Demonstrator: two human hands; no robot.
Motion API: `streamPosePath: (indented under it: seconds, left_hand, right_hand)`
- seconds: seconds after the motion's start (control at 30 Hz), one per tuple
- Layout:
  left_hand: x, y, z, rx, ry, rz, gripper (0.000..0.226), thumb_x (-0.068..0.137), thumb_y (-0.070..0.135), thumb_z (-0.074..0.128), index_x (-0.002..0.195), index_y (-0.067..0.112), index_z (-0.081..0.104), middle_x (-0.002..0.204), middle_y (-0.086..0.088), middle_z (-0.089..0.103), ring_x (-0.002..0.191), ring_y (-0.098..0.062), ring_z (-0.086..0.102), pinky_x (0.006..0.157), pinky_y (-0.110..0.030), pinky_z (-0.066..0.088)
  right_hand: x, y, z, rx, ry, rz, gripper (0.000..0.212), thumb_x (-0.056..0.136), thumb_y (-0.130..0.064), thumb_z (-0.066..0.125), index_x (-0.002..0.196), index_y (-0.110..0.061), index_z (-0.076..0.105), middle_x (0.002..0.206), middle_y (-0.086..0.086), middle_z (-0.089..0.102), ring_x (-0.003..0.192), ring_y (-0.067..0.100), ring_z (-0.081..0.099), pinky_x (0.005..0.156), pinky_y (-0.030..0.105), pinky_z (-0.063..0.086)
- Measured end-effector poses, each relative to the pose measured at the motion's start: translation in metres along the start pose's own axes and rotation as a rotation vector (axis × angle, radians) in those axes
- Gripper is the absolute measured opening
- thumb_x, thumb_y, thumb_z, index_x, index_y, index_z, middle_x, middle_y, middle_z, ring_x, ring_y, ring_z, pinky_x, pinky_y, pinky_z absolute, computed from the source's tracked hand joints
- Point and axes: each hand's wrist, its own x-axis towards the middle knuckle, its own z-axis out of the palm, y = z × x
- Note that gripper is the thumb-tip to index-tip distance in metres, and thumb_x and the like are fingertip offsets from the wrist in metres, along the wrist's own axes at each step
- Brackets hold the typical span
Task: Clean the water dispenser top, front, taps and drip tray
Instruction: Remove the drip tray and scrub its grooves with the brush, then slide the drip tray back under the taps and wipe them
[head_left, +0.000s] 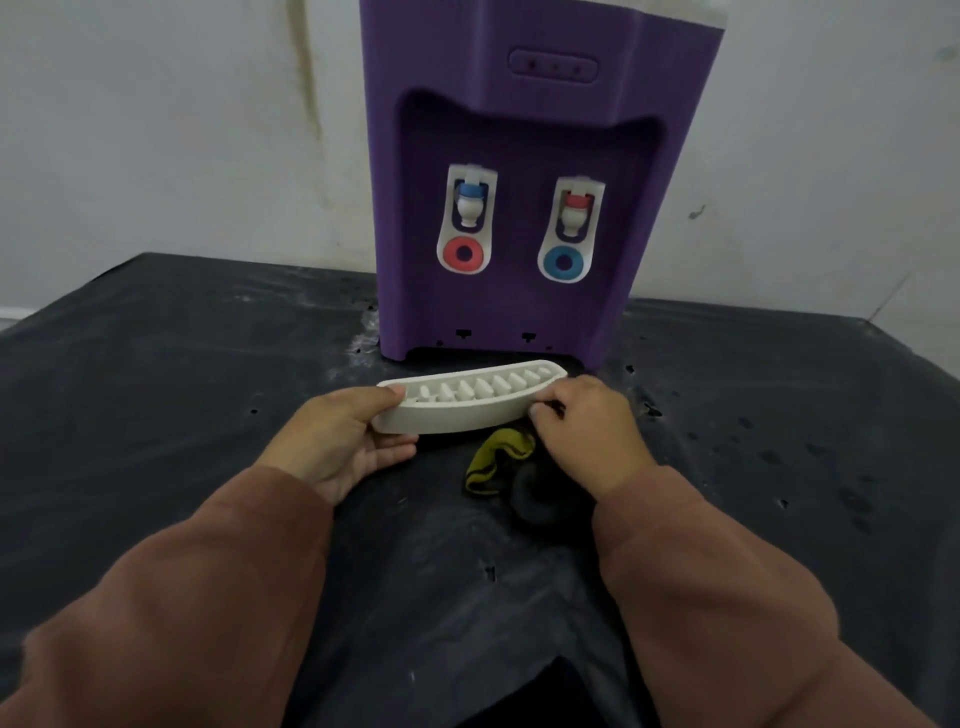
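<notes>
A purple water dispenser (524, 130) stands upright at the back of the table, with a left tap (470, 200) and a right tap (574, 210) in its front recess. The white slotted drip tray (467, 405) is off the dispenser, held just in front of its base. My left hand (345, 441) grips the tray's left end, thumb on top. My right hand (587, 431) grips its right end. A black and yellow cloth (498, 460) lies crumpled on the table under the tray, beside my right wrist.
The table carries a dark wrinkled cover (182, 389) with small holes and pale smears near the dispenser's foot. A stained white wall (182, 130) rises right behind the table. The empty slot for the tray shows dark at the dispenser's base (467, 353).
</notes>
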Motion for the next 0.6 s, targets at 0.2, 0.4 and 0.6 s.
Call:
streamPosePath:
  seconds: [0.2, 0.4, 0.6]
  left_hand:
    - [0.005, 0.002, -0.003, -0.099, 0.085, 0.035, 0.031, 0.091, 0.013, 0.056, 0.119, 0.0, 0.049, 0.091, -0.013, 0.056, 0.069, -0.023, 0.059, 0.053, -0.032, 0.058]
    - [0.001, 0.004, -0.002, -0.103, 0.048, 0.022, 0.021, 0.092, 0.011, 0.054, 0.109, 0.0, 0.052, 0.095, -0.013, 0.056, 0.072, -0.023, 0.06, 0.051, -0.03, 0.058]
    - [0.005, 0.006, -0.005, -0.108, 0.033, 0.001, 0.012, 0.093, 0.011, 0.051, 0.1, 0.002, 0.055, 0.1, -0.014, 0.058, 0.078, -0.023, 0.062, 0.051, -0.028, 0.057]
  right_hand:
    - [0.007, 0.0, -0.001, 0.319, 0.037, 0.191, 0.028, 0.091, -0.04, 0.048, 0.085, -0.014, 0.057, 0.086, 0.003, 0.063, 0.081, 0.018, 0.057, 0.068, 0.028, 0.038]
    - [0.022, 0.013, -0.008, 0.648, 0.109, 0.486, 0.044, 0.087, -0.05, 0.049, 0.117, -0.017, 0.053, 0.103, 0.002, 0.06, 0.075, 0.018, 0.06, 0.066, 0.032, 0.051]
    - [0.034, 0.016, -0.006, 0.715, 0.047, 0.574, 0.041, 0.087, -0.047, 0.054, 0.094, -0.006, 0.057, 0.077, 0.008, 0.057, 0.062, 0.018, 0.053, 0.057, 0.033, 0.046]
